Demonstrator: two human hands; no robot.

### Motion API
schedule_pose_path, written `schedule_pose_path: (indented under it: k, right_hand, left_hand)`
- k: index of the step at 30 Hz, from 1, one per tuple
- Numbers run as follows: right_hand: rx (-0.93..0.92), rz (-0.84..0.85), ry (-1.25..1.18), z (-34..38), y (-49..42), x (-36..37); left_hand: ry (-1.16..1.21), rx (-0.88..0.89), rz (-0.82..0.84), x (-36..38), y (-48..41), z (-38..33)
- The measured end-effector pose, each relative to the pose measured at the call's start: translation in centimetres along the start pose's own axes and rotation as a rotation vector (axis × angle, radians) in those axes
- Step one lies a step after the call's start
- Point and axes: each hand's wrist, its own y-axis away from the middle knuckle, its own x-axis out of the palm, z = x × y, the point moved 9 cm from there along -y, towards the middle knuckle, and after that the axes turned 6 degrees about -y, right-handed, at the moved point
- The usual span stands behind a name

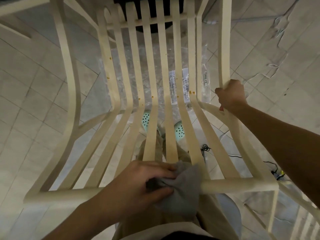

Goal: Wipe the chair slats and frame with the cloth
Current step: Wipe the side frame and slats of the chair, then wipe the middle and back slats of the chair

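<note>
Nearest the camera, the grey cloth [185, 187] is bunched in the left hand [138, 184], with fingers and thumb curled round it. It is pressed onto the near crossbar [233, 185] of the chair frame, about midway along. The frame-wiping step is judged to be in hand. Beyond the bar, the slats [152, 135] are not touched by the cloth. Farther off, the right hand [231, 95] is closed round the right side rail [223, 49], steadying the chair. Next, a sweep along the bar is called for, then one up each slat.

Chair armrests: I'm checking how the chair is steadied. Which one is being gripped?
The right armrest: the right hand grips it, while the left armrest has no hand on it.
</note>
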Motion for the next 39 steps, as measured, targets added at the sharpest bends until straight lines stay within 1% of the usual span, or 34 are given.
schedule_pose_path:
  k: [3,4,6,9,12,14,18,20,22,24,25,26,27,28,29,30,33,35,37,39]
  right_hand:
    - [-0.002,-0.012,0.002,0.0,-0.1,-0.1]
    - [-0.003,-0.017,0.005,0.0,0.0,-0.1]
    - [-0.002,-0.021,0.011,0.1,0.2,-0.2]
    - [-0.012,-0.024,0.054,0.2,0.2,-0.2]
    - [-0.065,-0.058,0.113,1.1,0.6,-0.4]
    - [-0.128,-0.094,0.162,1.8,0.9,-0.3]
    - [-0.284,-0.158,0.416,3.4,1.8,0.2]
    - [-0.301,-0.112,0.566,3.7,2.5,1.5]
    - [-0.370,-0.066,0.733,4.4,4.0,3.3]
    - [-0.511,0.026,0.823,5.9,6.5,5.4]
    - [-0.588,0.134,0.815,6.7,8.2,6.8]
    - [-0.637,0.296,0.734,7.4,10.0,8.3]
    - [-0.635,0.490,0.600,7.8,12.2,9.6]
    - [-0.589,0.674,0.454,8.0,14.5,10.6]
    - [-0.557,0.807,0.334,8.2,16.8,11.3]
    - [-0.542,0.881,0.244,8.4,18.6,11.4]
    - [-0.532,1.005,0.094,9.1,22.3,10.1]
    - [-0.551,1.064,0.070,9.6,24.3,8.7]
    - [-0.575,1.098,0.078,10.2,26.5,7.9]
    - [-0.657,1.071,0.096,10.8,28.2,7.6]
  left_hand:
    - [0.045,-0.041,-0.014,0.0,-0.9,2.2]
    - [0.023,-0.047,-0.019,0.1,-1.6,2.9]
    - [-0.058,-0.040,-0.036,0.1,-3.6,4.4]
    - [-0.191,0.032,-0.031,0.1,-7.8,6.4]
    - [-0.243,-0.027,-0.037,0.1,-12.5,9.7]
    - [-0.355,-0.057,-0.053,-0.3,-15.4,11.1]
    - [-0.496,-0.180,-0.034,-1.2,-18.8,12.1]
    - [-0.532,-0.200,-0.025,-1.5,-19.1,11.7]
    - [-0.542,-0.160,0.024,-1.3,-18.3,10.6]
    - [-0.499,-0.114,0.086,-1.2,-16.5,9.6]
    - [-0.461,-0.095,0.109,-1.3,-15.2,9.0]
    - [-0.423,-0.079,0.124,-1.5,-13.9,8.4]
    - [-0.390,-0.068,0.135,-1.7,-12.5,8.0]
    - [-0.359,-0.062,0.146,-1.7,-11.2,7.5]
    - [-0.324,-0.056,0.151,-1.9,-9.8,7.0]
    - [-0.289,-0.044,0.151,-1.9,-8.5,6.5]
    - [-0.141,0.029,0.114,-2.1,-4.3,4.4]
    - [-0.066,0.065,0.089,-1.9,-1.7,3.1]
    - [-0.030,0.093,0.058,-1.6,0.8,2.3]
    - [-0.056,0.104,-0.027,-1.9,3.0,2.5]
